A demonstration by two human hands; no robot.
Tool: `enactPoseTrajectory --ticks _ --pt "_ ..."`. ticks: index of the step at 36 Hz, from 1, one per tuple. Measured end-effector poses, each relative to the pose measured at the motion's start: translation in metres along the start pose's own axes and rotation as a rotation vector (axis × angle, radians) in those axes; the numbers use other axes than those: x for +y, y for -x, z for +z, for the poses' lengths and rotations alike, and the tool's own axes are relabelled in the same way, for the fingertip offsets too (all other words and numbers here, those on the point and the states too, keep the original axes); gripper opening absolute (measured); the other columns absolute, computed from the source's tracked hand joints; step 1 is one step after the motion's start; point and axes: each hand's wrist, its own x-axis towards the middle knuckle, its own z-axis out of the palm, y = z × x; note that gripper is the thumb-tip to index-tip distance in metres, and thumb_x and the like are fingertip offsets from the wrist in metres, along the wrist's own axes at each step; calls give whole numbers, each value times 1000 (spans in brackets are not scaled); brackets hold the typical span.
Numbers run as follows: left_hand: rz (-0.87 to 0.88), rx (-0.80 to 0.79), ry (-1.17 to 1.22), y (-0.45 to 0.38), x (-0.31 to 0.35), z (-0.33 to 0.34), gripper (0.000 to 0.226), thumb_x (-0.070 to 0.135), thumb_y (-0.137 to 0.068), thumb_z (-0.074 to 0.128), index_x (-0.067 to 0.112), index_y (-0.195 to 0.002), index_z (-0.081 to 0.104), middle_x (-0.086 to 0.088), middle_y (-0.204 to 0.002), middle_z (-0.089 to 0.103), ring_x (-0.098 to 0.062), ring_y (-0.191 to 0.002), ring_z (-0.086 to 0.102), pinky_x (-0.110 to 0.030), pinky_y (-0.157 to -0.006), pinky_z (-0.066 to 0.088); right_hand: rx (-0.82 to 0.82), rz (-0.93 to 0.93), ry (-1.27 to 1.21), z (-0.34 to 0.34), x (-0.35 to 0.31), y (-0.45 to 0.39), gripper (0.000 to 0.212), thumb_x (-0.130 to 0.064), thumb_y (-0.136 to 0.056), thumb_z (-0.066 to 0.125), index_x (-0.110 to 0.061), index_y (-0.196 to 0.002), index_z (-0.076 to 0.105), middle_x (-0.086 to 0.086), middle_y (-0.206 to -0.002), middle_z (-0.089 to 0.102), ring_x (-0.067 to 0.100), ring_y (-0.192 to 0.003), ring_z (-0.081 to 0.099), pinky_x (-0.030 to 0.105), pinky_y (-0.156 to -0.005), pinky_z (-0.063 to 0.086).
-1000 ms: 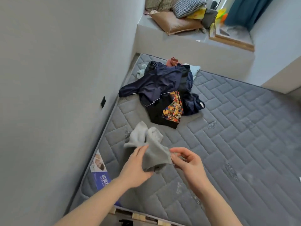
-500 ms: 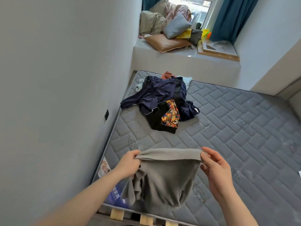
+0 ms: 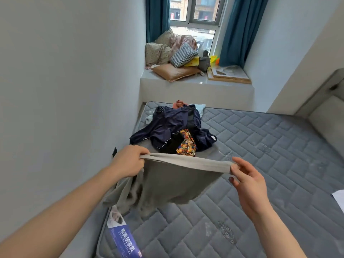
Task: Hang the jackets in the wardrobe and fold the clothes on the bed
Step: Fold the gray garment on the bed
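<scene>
Bare quilted grey mattress [image 3: 260,164] against white wall [image 3: 65,90], window [image 3: 195,13] beyond.

Wall [image 3: 65,90] close on my left, clothes pile [image 3: 175,133] ahead, bare mattress [image 3: 270,155] open to my right, white thing [image 3: 339,199], perhaps paper, at right edge.

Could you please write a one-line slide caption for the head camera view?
Both hands, left hand and right hand, stretch a grey garment by its edge above the mattress.
</scene>
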Motion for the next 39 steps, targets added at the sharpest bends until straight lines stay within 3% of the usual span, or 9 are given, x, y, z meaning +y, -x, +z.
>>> enactPoseTrajectory --ticks 4,13,18,21,24,27,32,35,39 --pt "-54 86 35 -4 -8 3 48 5 -79 48 38 -103 73 14 -96 69 -18 -88 59 -32 -75 50 -24 -17 26 6 0 3 19 -7 -98 63 -20 -103 76 1 -89 64 8 -77 63 29 -70 50" --pt "-6 219 179 -4 1 16 30 7 -92 51 31 -92 68 11 -77 66 -13 -71 58 -29 -63 45 -30 -105 28 -10 -10 -8 24 -9 -100 60 -24 -109 76 -5 -92 73 4 -81 66 18 -64 54" --pt "187 -3 370 8 31 18 31 21 -104 49 27 -74 53 6 -65 51 -6 -60 45 -23 -59 34 -108 -183 503 -30 12 -11 37 -10 -105 49 -36 -122 69 -7 -105 71 8 -90 66 24 -75 54" --pt "252 -81 356 13 53 16 23 27 -102 49 20 -82 58 -2 -77 62 -18 -75 59 -39 -71 46 -188 -145 757 -34 35 -8 45 -1 -93 57 -37 -120 63 -4 -115 61 6 -102 60 18 -86 46" --pt "305 -115 379 11 72 14 20 26 -99 51 17 -87 64 -2 -82 66 -21 -83 62 -42 -80 48 -297 -141 966 -26 63 1 47 -9 -79 73 -36 -115 62 -9 -108 57 -1 -96 57 5 -80 40" --pt "374 -114 366 7 82 7 20 26 -99 53 27 -85 67 6 -81 68 -13 -80 63 -33 -77 48 -307 -130 1043 -12 85 4 24 -20 -81 77 -39 -92 66 -9 -97 62 3 -85 59 12 -71 42" --pt "343 15 157 -12 54 -15 20 45 -90 53 36 -75 62 13 -72 64 -9 -71 60 -35 -67 48 -33 5 767 -11 87 -20 26 -2 -91 52 -18 -77 67 2 -72 69 13 -64 65 41 -67 56" --pt "282 16 -104 -23 13 -21 25 47 -92 58 45 -68 54 20 -65 58 -8 -64 52 -32 -57 38 111 21 554 -21 70 -37 31 -8 -94 47 -22 -75 66 0 -63 66 17 -54 69 36 -58 59" --pt "217 -2 -148 -31 -17 -15 41 46 -98 58 38 -60 45 13 -60 50 -17 -66 49 -32 -56 32 23 -71 506 -10 43 -55 24 -11 -95 45 -17 -80 62 0 -62 67 29 -62 74 39 -61 61"
